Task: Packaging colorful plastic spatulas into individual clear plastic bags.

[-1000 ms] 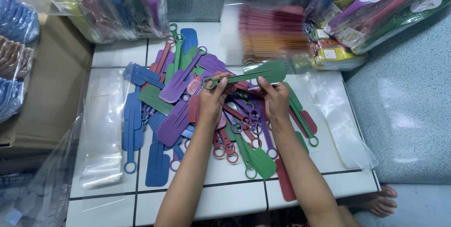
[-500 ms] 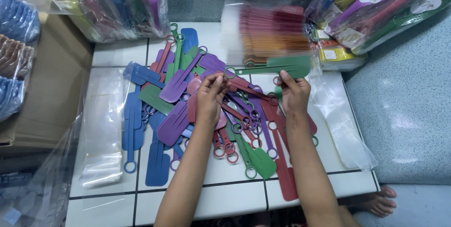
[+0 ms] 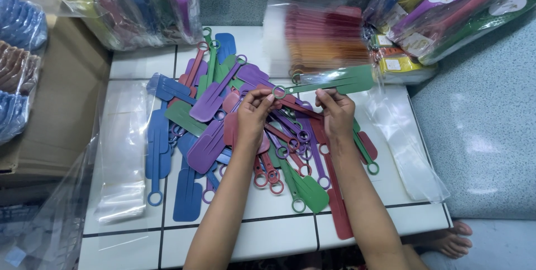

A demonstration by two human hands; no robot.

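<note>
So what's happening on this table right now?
A person holds a green spatula level above a white tiled table. The right hand grips its handle, and the left hand pinches near the ring end. Below lies a loose pile of spatulas in blue, purple, red and green. Flat clear bags lie at the left side, and a bagged stack of spatulas sits at the back.

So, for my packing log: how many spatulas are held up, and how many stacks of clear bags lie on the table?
Green spatula, held by left hand and right hand: 1
Stacks of clear bags: 2
Total: 3
</note>
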